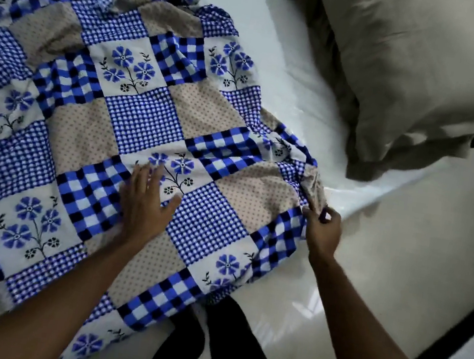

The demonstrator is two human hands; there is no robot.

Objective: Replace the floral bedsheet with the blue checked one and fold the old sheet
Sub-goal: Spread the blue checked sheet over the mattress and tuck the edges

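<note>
A blue checked patchwork bedsheet (134, 122), with gingham, dotted beige and blue-flower squares, lies rumpled over the left and middle of the white mattress (279, 63). My left hand (143, 205) rests flat on the sheet with its fingers spread. My right hand (323, 231) pinches the sheet's bunched right corner near the mattress edge. The sheet's far end is crumpled near the top of the view. No other floral sheet is in view.
A beige pillow (422, 68) lies on the mattress at the upper right. My dark trouser legs (224, 345) stand against the bed's near edge. A pale glossy floor (418, 265) with a dark strip (458, 332) lies to the right.
</note>
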